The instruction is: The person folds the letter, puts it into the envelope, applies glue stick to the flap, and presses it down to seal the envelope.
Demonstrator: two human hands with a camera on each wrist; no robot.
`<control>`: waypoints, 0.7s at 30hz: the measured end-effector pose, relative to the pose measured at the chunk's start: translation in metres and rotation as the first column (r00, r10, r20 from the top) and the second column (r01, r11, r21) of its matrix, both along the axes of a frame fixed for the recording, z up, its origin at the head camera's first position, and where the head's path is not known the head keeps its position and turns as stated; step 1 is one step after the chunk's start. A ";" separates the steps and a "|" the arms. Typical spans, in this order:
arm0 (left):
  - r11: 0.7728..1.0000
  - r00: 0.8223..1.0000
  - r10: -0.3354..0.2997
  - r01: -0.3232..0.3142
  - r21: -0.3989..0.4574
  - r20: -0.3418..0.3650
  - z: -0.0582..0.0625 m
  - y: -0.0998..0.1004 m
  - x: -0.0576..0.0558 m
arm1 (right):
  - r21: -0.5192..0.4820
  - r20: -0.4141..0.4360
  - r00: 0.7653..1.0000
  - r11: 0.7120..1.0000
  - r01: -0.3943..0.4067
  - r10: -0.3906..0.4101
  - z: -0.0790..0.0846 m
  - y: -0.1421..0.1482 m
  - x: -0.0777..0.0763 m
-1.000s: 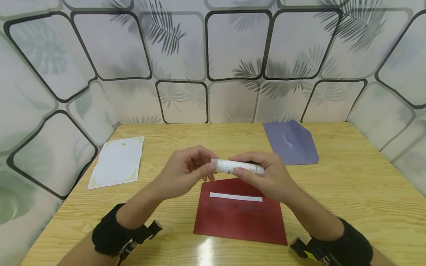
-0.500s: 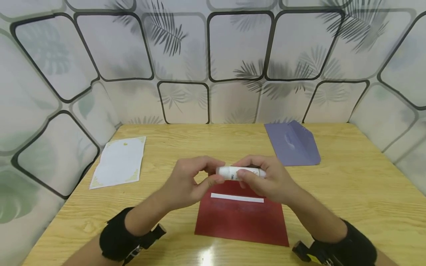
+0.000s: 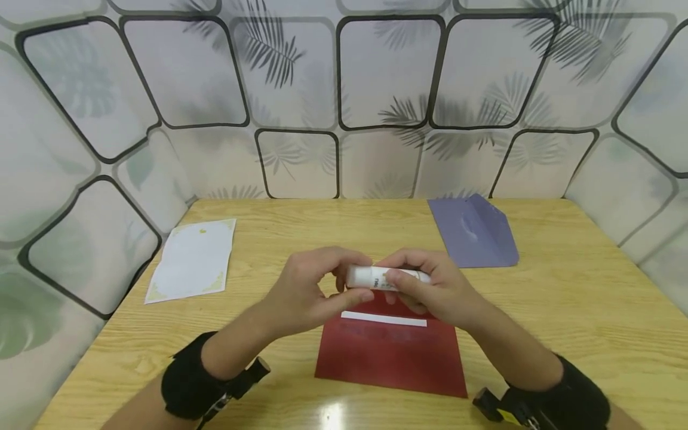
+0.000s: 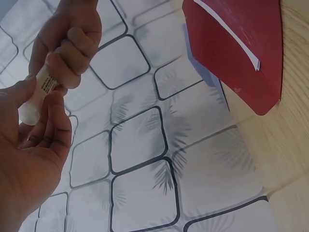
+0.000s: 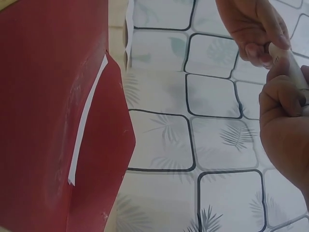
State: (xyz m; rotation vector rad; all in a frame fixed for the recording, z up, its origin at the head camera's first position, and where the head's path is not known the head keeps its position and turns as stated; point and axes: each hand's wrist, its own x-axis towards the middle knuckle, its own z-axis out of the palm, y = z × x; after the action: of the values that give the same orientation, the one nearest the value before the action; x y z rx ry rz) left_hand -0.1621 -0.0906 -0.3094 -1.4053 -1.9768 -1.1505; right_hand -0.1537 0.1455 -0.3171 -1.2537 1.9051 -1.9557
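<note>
A white glue stick (image 3: 371,277) with dark printing lies level between both hands, above the red envelope. My right hand (image 3: 443,289) grips its right part, thumb along the near side. At the other end, my left hand (image 3: 309,292) pinches the tip between thumb and fingers; the left wrist view shows the pale end of the glue stick (image 4: 33,108) there. Below, the red envelope (image 3: 392,361) rests on the table with its flap opened away from me and a white strip (image 3: 384,319) along the fold. Hands and glue stick hide part of the flap.
On the wooden table (image 3: 570,310), a purple envelope (image 3: 475,233) with its flap open lies at the back right. A white sheet with gold corner ornaments (image 3: 193,260) lies at the left. A patterned curtain (image 3: 387,71) encloses the back and sides.
My left hand has moved right and closed in on the glue stick's left end. The glue stick has shifted slightly right. The envelopes and sheet stay where they were.
</note>
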 end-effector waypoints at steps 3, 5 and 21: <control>1.000 1.000 0.001 -0.001 0.000 -0.027 -0.001 0.000 -0.001 | 0.037 0.006 1.000 0.999 0.000 -0.001 0.000 0.000 0.000; 1.000 0.999 0.001 -0.001 0.011 -0.051 0.000 -0.001 -0.002 | 0.074 0.006 1.000 0.997 0.008 -0.009 0.000 0.000 0.000; 0.959 0.958 0.284 -0.283 -0.028 0.051 0.011 -0.039 -0.028 | 0.511 -0.244 0.914 0.759 0.404 -0.323 0.000 0.016 -0.017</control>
State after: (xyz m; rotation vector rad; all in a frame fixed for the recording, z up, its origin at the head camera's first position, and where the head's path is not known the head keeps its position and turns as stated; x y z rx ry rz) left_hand -0.1904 -0.1294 -0.2981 -1.0641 -2.1492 -1.0491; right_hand -0.1707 0.1615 -0.3171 -0.9112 2.6930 -1.2742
